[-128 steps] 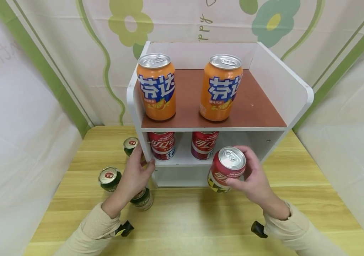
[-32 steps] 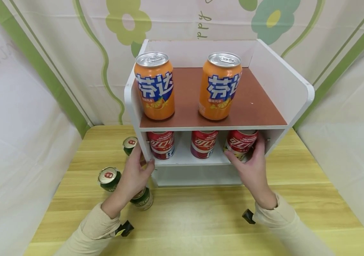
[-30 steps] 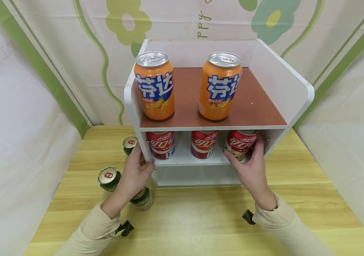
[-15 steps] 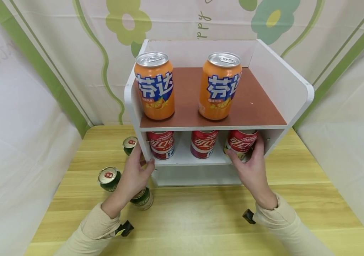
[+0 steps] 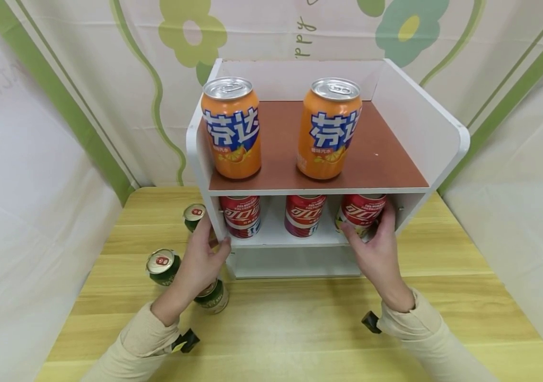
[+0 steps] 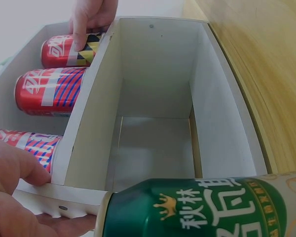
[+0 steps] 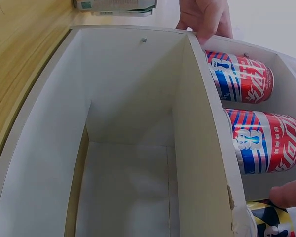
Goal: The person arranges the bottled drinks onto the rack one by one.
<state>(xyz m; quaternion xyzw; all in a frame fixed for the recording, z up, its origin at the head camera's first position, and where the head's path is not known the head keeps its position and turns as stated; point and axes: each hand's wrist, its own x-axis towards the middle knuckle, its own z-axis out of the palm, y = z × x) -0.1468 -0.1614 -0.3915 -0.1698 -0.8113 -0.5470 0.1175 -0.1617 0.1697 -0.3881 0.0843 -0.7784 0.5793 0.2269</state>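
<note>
In the head view, my right hand holds a red cola can at the right end of the shelf unit's middle compartment. Its thumb lies on the can's front and its fingers reach round the right side. Two more red cola cans, one in the middle and one at the left, stand upright in the same compartment. My left hand grips the front edge of the white shelf unit's left side panel. In the left wrist view, the thumb and fingers lie on opposite sides of that panel.
Two orange soda cans, left and right, stand on the brown top shelf. Several green cans stand on the wooden table left of the unit, beside my left forearm. Below the cola is a bottom compartment.
Over the earlier frames, my right hand carried the cola can from before the unit into the middle compartment. Lately, can and hand shifted only slightly right. My left hand stayed on the panel.
</note>
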